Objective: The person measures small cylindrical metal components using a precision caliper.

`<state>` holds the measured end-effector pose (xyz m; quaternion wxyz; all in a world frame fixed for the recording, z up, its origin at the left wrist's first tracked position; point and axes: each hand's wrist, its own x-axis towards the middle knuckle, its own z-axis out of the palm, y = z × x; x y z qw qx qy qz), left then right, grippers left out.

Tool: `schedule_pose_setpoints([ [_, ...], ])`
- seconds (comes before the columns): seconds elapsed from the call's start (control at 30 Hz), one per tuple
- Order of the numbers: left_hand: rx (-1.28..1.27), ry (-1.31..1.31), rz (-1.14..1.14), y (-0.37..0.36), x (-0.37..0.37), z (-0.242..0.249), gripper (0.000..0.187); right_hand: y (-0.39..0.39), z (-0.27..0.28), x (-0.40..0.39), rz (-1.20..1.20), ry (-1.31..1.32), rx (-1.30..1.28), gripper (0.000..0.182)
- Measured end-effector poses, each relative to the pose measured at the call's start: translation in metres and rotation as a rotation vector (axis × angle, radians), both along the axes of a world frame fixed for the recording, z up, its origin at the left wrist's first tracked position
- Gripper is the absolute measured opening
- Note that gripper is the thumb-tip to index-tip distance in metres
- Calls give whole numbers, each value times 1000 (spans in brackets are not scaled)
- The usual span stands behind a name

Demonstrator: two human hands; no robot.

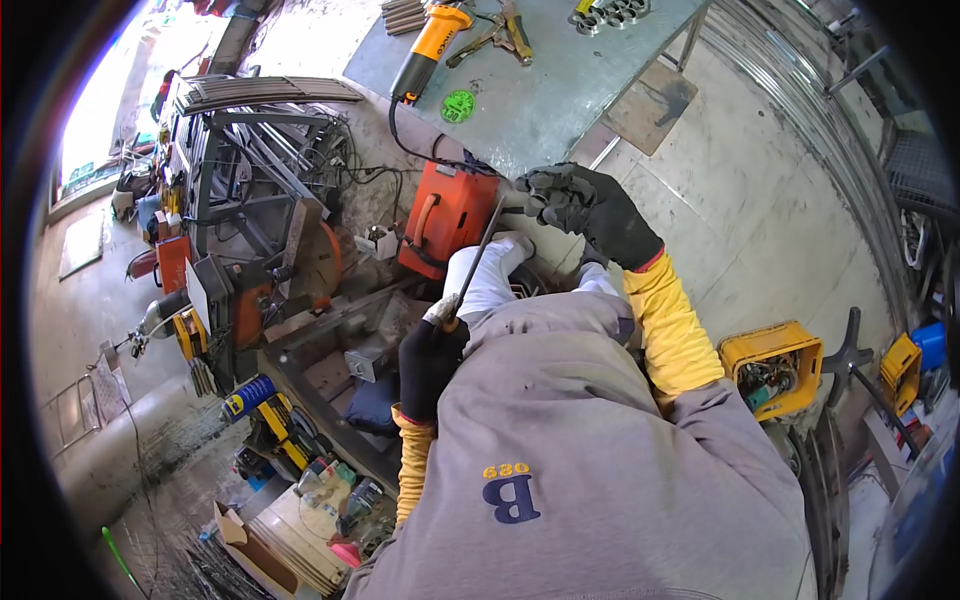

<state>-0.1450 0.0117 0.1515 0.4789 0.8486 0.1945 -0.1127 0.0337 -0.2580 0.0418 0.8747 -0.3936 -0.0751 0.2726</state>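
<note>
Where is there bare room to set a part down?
On the table, the near patch between the green disc, pliers, rings and right edge. On the floor, the stretch between the board, long bars and yellow crate. Crowded: the table's left end, around the grinder, and the floor left of the orange box.

The long, thin, dark rod (481,252) is straight and narrow, with a brownish part at its lower end in the left hand (432,358). It slants up toward 1 o'clock, clear of the table. A small dark piece (513,210) juts toward 9 o'clock from the right hand (568,205), near the rod's upper end; its full shape is hidden.
</note>
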Motion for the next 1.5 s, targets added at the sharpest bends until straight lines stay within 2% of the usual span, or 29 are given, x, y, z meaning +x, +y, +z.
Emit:
schedule_pose_setpoints([
  [0.13,-8,-36,-25,1,1,-4,30,-4,3,-2,0,4,51,46],
  [0.2,-5,41,8,-2,2,0,27,-4,0,-2,9,61,136,43],
  [0.33,27,55,-38,3,-1,-4,24,-7,4,-4,-1,54,83,42],
  [0.4,71,4,-151,8,-1,-8,40,-6,5,-6,-30,-27,-50,43],
  [0.53,107,17,-177,8,0,-5,41,-6,8,-7,-27,-17,-20,43],
  [0.63,142,8,-183,8,0,-5,41,-1,14,-12,-23,-74,-98,44],
  [0.73,188,39,-219,11,-2,-9,40,5,11,-16,-23,-49,16,46],
  [0.8,161,62,-208,12,-8,-14,40,11,11,-18,-143,-214,-190,37],
  [0.83,162,53,-194,14,-13,-18,40,12,12,-19,-130,-225,-187,37],
  [0.9,183,47,-196,17,-21,-24,42,12,13,-19,-59,-167,-339,36],
  [1.03,205,22,-172,13,-18,-27,44,29,7,-24,-26,-132,-357,35],
  [1.1,115,-170,-108,6,-9,-28,37,42,0,-27,-73,-145,-351,36],
  [1.13,111,-181,-112,7,-4,-32,37,51,-3,-29,-110,0,-214,49],
  [1.17,89,-223,-149,9,2,-36,38,58,-6,-28,-118,-8,-218,49],
  [1.23,58,-278,-196,7,21,-37,40,67,-9,-22,-216,-52,-267,65],
  [1.27,9,-162,-183,6,32,-38,38,69,-9,-17,-253,-61,-381,79],
  [1.3,-42,-43,-174,5,45,-37,37,71,-11,-11,-269,-70,-392,79],
  [1.33,-6,-168,-269,6,60,-48,34,71,-14,-1,-339,-52,-508,81],
  [1.37,39,-164,-296,8,69,-55,34,69,-17,10,-411,-34,-627,83],
  [1.4,-5,-147,-281,6,82,-58,33,67,-18,21,-455,-86,-701,91],
  [1.43,-49,-131,-265,5,93,-62,33,65,-24,31,-471,-95,-723,91],
  [1.5,-121,-106,-244,4,104,-74,33,64,-31,46,-501,-151,-932,98],
])
